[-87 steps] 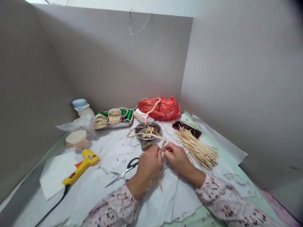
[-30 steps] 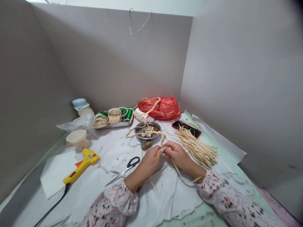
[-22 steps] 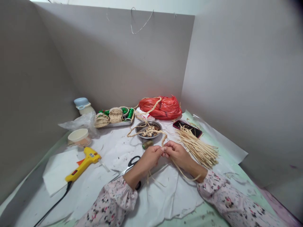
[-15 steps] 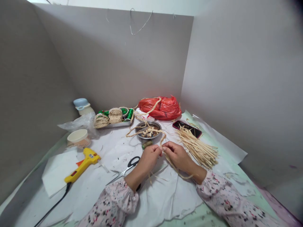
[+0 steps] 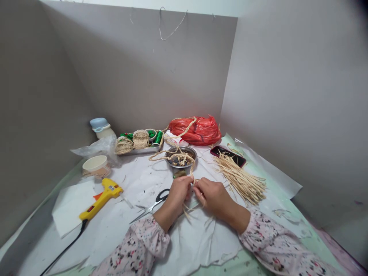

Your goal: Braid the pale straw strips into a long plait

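My left hand (image 5: 181, 188) is closed on the near end of a braided straw cord (image 5: 192, 167), pinching it between thumb and fingers. Close beside it, my right hand (image 5: 209, 192) pinches straw strands at that same end, its fingertips almost touching the left ones. Loose strand ends (image 5: 188, 211) hang below both hands. From my fingers the braid runs away over a metal bowl (image 5: 181, 165) of water with straw bits in it, then on up to a red plastic bag (image 5: 198, 132). Inside my fists the strands are hidden.
Black-handled scissors (image 5: 152, 207) lie left of my left hand. Further left are a yellow glue gun (image 5: 100, 199) and a paper cup (image 5: 96, 165). A tray (image 5: 140, 150) holds braid coils and green thread. Right lie a straw bundle (image 5: 244, 178) and a phone (image 5: 225, 154).
The braid's near end and both hands have shifted slightly left. My right hand has turned, and the long strand that trailed along its wrist no longer shows there.
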The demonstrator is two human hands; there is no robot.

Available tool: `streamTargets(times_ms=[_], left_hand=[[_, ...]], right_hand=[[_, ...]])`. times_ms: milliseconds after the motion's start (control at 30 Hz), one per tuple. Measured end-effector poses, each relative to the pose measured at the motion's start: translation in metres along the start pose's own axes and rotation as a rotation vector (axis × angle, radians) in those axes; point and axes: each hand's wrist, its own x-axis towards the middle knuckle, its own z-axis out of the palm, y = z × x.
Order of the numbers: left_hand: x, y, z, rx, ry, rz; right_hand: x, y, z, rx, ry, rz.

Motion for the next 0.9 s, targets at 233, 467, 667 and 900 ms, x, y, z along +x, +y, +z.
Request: streamTargets(times_ms=[233, 467, 667, 900], left_hand=[[-0.002, 0.003, 0.003, -0.169, -0.047, -0.061], [0.004, 0.005, -0.006, -0.173, 0.024, 0.017], [0.003, 0.006, -0.004, -0.115, 0.016, -0.005], [-0.001, 0.005, -0.002, -0.053, -0.014, -0.014]], right_hand=[[0.001, -0.002, 0.001, -0.088, -0.007, -0.107], [0.006, -0.003, -0.021, -0.015, 0.01, -0.063], [0.019, 0.03, -0.052, -0.47, -0.093, 0.45], [0.01, 0.052, -0.059, -0.519, -0.286, 0.574]])
